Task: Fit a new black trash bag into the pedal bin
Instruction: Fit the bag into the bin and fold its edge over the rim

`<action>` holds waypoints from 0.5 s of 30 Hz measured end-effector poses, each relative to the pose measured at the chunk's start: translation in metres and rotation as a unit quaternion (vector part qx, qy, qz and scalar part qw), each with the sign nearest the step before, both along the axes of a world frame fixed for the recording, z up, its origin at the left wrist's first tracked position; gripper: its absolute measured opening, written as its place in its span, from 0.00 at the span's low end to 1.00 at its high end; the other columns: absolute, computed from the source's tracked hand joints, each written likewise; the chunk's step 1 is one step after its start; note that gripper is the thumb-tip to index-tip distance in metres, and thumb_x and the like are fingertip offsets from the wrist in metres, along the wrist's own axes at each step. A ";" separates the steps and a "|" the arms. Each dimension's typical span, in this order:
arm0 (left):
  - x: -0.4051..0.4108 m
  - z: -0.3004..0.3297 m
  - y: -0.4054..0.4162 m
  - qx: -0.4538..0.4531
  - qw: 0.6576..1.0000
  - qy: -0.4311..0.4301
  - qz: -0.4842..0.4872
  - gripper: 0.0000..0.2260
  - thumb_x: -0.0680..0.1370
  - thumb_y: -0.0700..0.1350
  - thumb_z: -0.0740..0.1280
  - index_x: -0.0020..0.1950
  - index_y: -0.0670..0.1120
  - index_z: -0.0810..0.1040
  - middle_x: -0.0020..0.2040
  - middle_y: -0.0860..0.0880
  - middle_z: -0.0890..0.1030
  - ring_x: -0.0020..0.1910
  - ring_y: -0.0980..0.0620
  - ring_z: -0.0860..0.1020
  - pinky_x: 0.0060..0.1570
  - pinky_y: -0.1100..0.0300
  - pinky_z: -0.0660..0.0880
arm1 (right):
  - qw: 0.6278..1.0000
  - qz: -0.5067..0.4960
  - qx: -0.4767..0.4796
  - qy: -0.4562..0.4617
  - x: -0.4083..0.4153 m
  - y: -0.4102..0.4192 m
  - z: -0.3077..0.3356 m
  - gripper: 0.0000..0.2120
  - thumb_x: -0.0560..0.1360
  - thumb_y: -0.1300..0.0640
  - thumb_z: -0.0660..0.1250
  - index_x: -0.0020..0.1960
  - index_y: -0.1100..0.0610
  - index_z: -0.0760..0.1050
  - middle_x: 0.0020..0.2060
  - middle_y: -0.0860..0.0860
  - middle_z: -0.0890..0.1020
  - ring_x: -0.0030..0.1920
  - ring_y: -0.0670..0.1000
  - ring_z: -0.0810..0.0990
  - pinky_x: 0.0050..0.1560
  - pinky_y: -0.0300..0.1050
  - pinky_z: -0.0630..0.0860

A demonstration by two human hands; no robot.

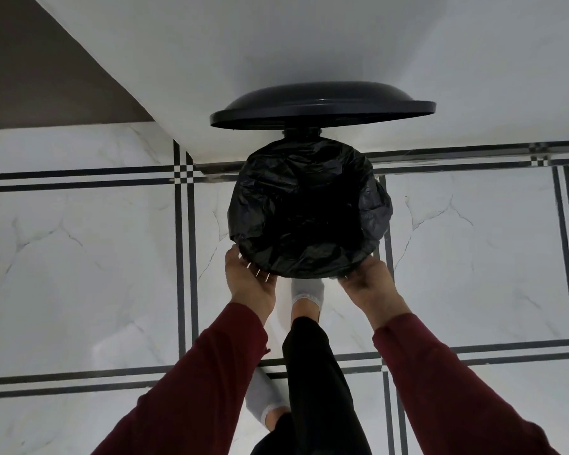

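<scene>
Your left hand (248,280) at 7 o'clock and right hand (367,284) at 5 o'clock of the pedal bin (289,134) cup its near rim, fingers tucked under the bag's edge; I cannot tell whether they pinch it. The black trash bag (309,208) lines the mouth, folded over the rim. The lid (322,105) stands raised at 12 o'clock against the white wall (276,44).

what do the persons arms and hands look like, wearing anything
Both arms wear long dark red sleeves ending at the wrists. The left hand and right hand are bare: no gloves, and no rings or watch visible.
</scene>
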State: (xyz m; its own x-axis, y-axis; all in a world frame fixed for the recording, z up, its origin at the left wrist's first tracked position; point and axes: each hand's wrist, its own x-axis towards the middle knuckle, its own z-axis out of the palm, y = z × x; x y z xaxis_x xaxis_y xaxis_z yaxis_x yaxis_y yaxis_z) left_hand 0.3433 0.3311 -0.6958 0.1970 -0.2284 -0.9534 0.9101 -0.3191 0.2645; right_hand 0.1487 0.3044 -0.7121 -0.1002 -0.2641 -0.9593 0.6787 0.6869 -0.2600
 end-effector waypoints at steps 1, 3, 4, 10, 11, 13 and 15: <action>0.000 0.000 0.000 0.003 1.000 -0.009 -0.005 0.18 0.81 0.55 0.65 0.65 0.45 0.80 0.61 0.43 0.83 0.59 0.44 0.83 0.61 0.48 0.80 | 1.000 0.015 0.021 0.002 -0.004 0.000 0.000 0.12 0.82 0.59 0.54 0.48 0.53 0.76 0.43 0.48 0.81 0.43 0.47 0.79 0.47 0.46 0.77; 0.001 -0.001 0.001 0.015 0.999 -0.024 -0.018 0.15 0.82 0.51 0.67 0.65 0.45 0.81 0.59 0.44 0.84 0.57 0.45 0.84 0.58 0.49 0.82 | 0.999 0.014 0.051 0.006 -0.013 -0.004 0.004 0.14 0.81 0.51 0.56 0.43 0.50 0.77 0.45 0.44 0.81 0.47 0.46 0.77 0.52 0.48 0.71; 0.002 -0.002 0.001 0.023 0.999 -0.027 -0.026 0.14 0.82 0.51 0.68 0.64 0.46 0.81 0.57 0.44 0.85 0.56 0.45 0.84 0.58 0.49 0.82 | 0.998 0.009 0.055 0.008 -0.017 -0.007 0.006 0.15 0.81 0.48 0.57 0.43 0.50 0.79 0.48 0.45 0.82 0.50 0.47 0.78 0.54 0.50 0.71; 0.005 -0.009 -0.006 0.057 0.997 -0.020 -0.041 0.12 0.84 0.53 0.63 0.59 0.47 0.80 0.59 0.45 0.83 0.59 0.45 0.82 0.63 0.47 0.79 | 1.000 -0.011 0.013 -0.021 -0.012 -0.014 0.020 0.16 0.78 0.45 0.68 0.57 0.56 0.82 0.55 0.54 0.85 0.56 0.55 0.85 0.56 0.53 0.82; 0.004 -0.009 -0.007 0.054 0.998 -0.014 -0.036 0.13 0.85 0.53 0.62 0.59 0.47 0.80 0.60 0.45 0.83 0.59 0.45 0.82 0.63 0.47 0.79 | 0.999 -0.024 0.005 -0.023 -0.010 -0.015 0.019 0.13 0.78 0.50 0.67 0.57 0.56 0.82 0.54 0.54 0.85 0.53 0.55 0.86 0.51 0.51 0.84; 0.002 -0.007 -0.008 0.045 0.999 -0.006 -0.020 0.15 0.85 0.54 0.59 0.59 0.46 0.80 0.62 0.45 0.83 0.58 0.45 0.83 0.62 0.48 0.79 | 0.998 -0.046 -0.020 -0.030 -0.004 -0.015 0.016 0.12 0.78 0.58 0.65 0.59 0.58 0.82 0.54 0.56 0.86 0.50 0.57 0.87 0.46 0.50 0.85; 0.002 -0.005 -0.009 0.028 0.999 0.002 -0.021 0.18 0.85 0.55 0.58 0.63 0.46 0.80 0.61 0.44 0.83 0.57 0.45 0.83 0.62 0.49 0.79 | 0.997 -0.050 -0.036 -0.043 0.000 -0.015 0.010 0.15 0.80 0.60 0.62 0.63 0.59 0.82 0.59 0.57 0.85 0.54 0.58 0.87 0.50 0.52 0.85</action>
